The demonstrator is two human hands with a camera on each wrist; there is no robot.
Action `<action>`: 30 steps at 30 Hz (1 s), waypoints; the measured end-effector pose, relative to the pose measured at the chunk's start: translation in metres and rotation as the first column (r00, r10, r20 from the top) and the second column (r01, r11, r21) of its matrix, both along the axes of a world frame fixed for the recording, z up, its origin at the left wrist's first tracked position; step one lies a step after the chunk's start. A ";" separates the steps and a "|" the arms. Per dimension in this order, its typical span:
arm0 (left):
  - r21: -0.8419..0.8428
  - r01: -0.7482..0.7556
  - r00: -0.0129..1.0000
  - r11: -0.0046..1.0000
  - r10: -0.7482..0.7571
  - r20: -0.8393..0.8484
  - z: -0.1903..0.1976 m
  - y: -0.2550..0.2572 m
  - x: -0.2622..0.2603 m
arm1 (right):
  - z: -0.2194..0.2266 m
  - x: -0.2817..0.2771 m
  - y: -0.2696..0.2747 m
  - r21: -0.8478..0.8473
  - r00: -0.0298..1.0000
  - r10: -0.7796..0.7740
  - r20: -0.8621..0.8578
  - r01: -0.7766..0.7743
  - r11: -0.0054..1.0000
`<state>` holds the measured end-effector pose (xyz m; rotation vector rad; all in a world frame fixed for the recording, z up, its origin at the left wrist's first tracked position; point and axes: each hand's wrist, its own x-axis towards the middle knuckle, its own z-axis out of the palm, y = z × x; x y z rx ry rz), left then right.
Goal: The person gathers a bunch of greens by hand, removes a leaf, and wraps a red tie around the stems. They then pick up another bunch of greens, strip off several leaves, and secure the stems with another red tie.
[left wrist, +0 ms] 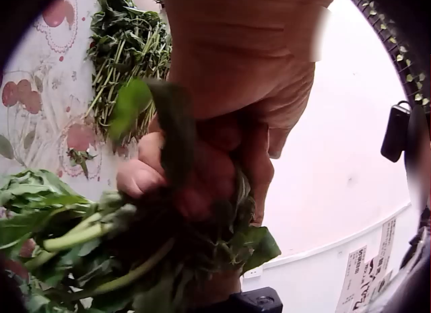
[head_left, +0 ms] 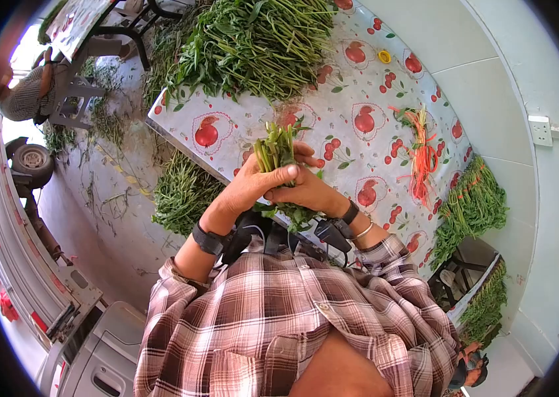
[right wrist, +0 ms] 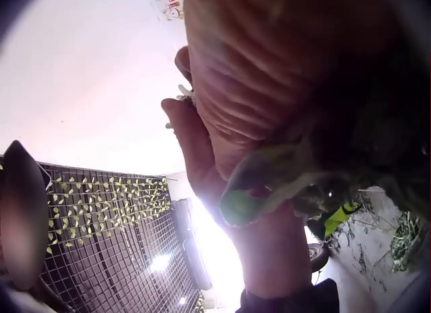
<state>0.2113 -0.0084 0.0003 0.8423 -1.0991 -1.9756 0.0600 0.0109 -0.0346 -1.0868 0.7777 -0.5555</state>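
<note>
The bunch of leafy stems [head_left: 275, 148] is in front of your shirt [head_left: 273, 284], above the near side of the table [head_left: 183, 116], cut ends pointing away from you. Your left hand [head_left: 253, 185] and right hand [head_left: 307, 192] both curl round it, thumbs overlapping; how the hidden fingers press, you cannot tell. Beyond lies a big heap of greens [head_left: 256, 46]; to the right, red-orange strips [head_left: 423, 155], then banded bundles [head_left: 474, 202].

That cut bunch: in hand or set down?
In hand: left hand and right hand close round the bunch, stem ends poking out.
</note>
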 end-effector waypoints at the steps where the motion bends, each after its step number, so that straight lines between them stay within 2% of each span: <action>1: 0.075 0.021 0.999 0.997 -0.019 -0.030 0.001 0.001 0.000 | 0.003 0.001 0.000 -0.052 0.998 -0.044 -0.039 0.042 0.998; 2: 0.075 0.020 0.999 0.997 -0.017 -0.031 -0.003 0.001 0.000 | 0.007 0.001 -0.002 -0.053 0.998 -0.043 -0.040 0.040 0.998; 3: 0.004 0.011 0.999 1.000 -0.011 -0.031 -0.010 0.001 -0.001 | 0.012 0.000 -0.004 -0.359 0.986 -0.111 -0.121 0.061 0.931; 4: -0.065 0.003 1.000 0.998 -0.005 -0.030 -0.014 0.002 -0.001 | 0.014 -0.001 -0.006 -0.630 0.964 -0.201 -0.173 0.049 0.775; 5: -0.064 0.003 1.000 0.998 -0.005 -0.029 -0.017 0.004 0.002 | 0.013 -0.010 -0.010 -0.629 0.964 -0.200 -0.173 0.049 0.776; 6: -0.029 -0.011 1.000 1.000 0.011 0.024 -0.014 0.007 0.003 | 0.010 -0.025 -0.019 -0.374 0.971 0.046 -0.234 -0.134 0.918; 7: 0.005 -0.026 0.997 1.000 0.026 0.078 -0.012 0.008 0.005 | 0.008 -0.040 -0.028 -0.087 0.929 0.297 -0.221 -0.322 0.943; 8: -0.026 -0.070 0.997 0.997 0.069 -0.016 -0.009 0.007 0.003 | 0.009 -0.052 -0.037 -0.005 0.942 0.257 -0.217 -0.265 0.964; 9: -0.027 -0.070 0.997 0.997 0.069 -0.017 -0.010 0.006 0.005 | 0.012 -0.057 -0.041 -0.005 0.941 0.258 -0.218 -0.265 0.964; 11: 0.064 0.005 1.000 0.998 -0.005 -0.004 -0.013 0.006 0.009 | 0.022 -0.064 -0.047 -0.199 0.995 -0.086 -0.057 0.073 0.977; 12: 0.072 0.074 0.997 0.995 -0.076 0.028 -0.013 0.006 0.008 | 0.031 -0.060 -0.049 -0.195 0.994 -0.092 -0.059 0.079 0.978; 14: 0.085 0.128 0.991 0.988 -0.131 0.024 -0.013 0.008 0.002 | 0.051 -0.042 -0.056 -0.376 0.985 -0.170 0.031 0.169 0.911; 15: 0.098 0.174 0.984 0.980 -0.177 0.021 -0.012 0.010 -0.002 | 0.057 -0.037 -0.062 -0.377 0.984 -0.178 0.030 0.176 0.909; 17: 0.102 0.203 0.979 0.974 -0.203 -0.008 -0.015 0.013 -0.008 | 0.063 -0.027 -0.072 -0.626 0.996 -0.090 0.018 0.082 0.776; 18: 0.134 0.197 0.980 0.971 -0.192 -0.052 -0.016 0.014 -0.010 | 0.058 -0.022 -0.066 -0.597 0.998 -0.010 -0.055 -0.025 0.802; 19: 0.166 0.193 0.979 0.967 -0.179 -0.094 -0.016 0.014 -0.010 | 0.056 -0.021 -0.063 -0.598 0.998 -0.018 -0.052 -0.017 0.801; 21: 0.180 0.225 0.974 0.958 -0.224 -0.027 -0.011 0.014 -0.005 | 0.053 -0.019 -0.060 -0.525 0.958 0.233 -0.170 -0.288 0.801; 23: 0.216 0.150 0.987 0.965 -0.134 -0.087 -0.012 0.016 -0.006 | 0.051 -0.025 -0.063 -0.532 0.960 0.233 -0.153 -0.279 0.799; 24: 0.253 0.125 0.981 0.959 -0.081 -0.179 -0.012 0.016 -0.007 | 0.057 -0.030 -0.065 -0.502 0.985 0.144 -0.093 -0.171 0.847; 25: 0.256 0.124 0.980 0.959 -0.077 -0.183 -0.009 0.015 -0.009 | 0.062 -0.034 -0.068 -0.465 0.998 0.051 -0.039 -0.063 0.883; 26: 0.258 0.153 0.976 0.954 -0.105 -0.193 -0.006 0.013 -0.010 | 0.063 -0.033 -0.073 -0.582 0.999 -0.035 -0.011 0.022 0.813; 27: 0.256 0.182 0.971 0.949 -0.132 -0.199 -0.004 0.011 -0.011 | 0.064 -0.029 -0.069 -0.583 0.999 -0.030 -0.012 0.017 0.813; 29: 0.217 0.189 0.973 0.958 -0.152 -0.175 -0.013 0.012 -0.010 | 0.065 -0.020 -0.054 -0.380 0.946 0.265 -0.185 -0.318 0.869; 30: 0.256 0.177 0.978 0.950 -0.141 -0.153 -0.010 0.019 -0.008 | 0.065 -0.022 -0.052 -0.367 0.948 0.265 -0.175 -0.313 0.876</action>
